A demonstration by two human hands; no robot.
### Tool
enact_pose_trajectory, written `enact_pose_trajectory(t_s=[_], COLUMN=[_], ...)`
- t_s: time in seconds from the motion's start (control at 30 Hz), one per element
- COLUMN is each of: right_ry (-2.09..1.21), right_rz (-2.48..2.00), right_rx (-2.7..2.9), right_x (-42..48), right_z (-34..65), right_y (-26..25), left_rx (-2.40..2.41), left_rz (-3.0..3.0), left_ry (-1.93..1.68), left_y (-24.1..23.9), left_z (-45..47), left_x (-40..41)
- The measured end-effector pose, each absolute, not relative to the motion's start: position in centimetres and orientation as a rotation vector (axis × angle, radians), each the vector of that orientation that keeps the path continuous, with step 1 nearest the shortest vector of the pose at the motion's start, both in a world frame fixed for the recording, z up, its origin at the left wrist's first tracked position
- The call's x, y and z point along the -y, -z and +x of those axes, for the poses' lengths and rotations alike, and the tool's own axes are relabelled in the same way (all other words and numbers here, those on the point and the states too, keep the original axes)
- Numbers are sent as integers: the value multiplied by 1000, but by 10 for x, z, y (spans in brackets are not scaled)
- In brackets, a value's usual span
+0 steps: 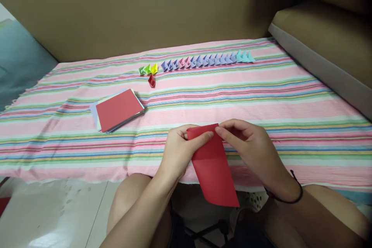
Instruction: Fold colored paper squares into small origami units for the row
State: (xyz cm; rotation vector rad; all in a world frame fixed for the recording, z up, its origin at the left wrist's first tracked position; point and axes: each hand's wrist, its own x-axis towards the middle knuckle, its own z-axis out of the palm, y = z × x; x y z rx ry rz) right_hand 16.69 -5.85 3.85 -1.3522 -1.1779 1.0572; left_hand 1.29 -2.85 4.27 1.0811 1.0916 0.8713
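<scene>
A sheet of red paper (216, 174) hangs down from both hands over the near edge of the striped cloth, a faint crease running across its upper part. My left hand (183, 145) is closed on its top, thumb flat on the front and fingers hidden behind. With thumb and forefinger my right hand (247, 139) pinches the top right corner. Beyond them lies a stack of coloured paper (119, 110), a red sheet uppermost. A small folded dark red paper piece (151, 81) sits farther back.
The striped cloth (180, 104) covers the seat of a brown sofa (145, 11). Near the backrest stand a long row of folded purple, pink and blue paper pieces (206, 61) and a few green and yellow ones (148, 69). An armrest (322, 42) bounds the right.
</scene>
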Motion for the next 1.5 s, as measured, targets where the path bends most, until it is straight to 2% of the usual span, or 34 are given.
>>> enact_pose_trajectory(t_s=[0.73, 1.3, 1.5], right_ry=[-1022, -992, -979], right_rz=[-1351, -1334, -1353], right_rx=[1112, 1124, 1123], right_x=[56, 55, 56], right_z=[175, 178, 177], right_y=[-40, -34, -36], left_rx=[-1092, -1013, -1094], left_rz=[941, 1012, 1097], left_ry=[-970, -967, -1071], left_y=[-49, -50, -51], left_z=[-2, -2, 0], left_x=[16, 17, 20])
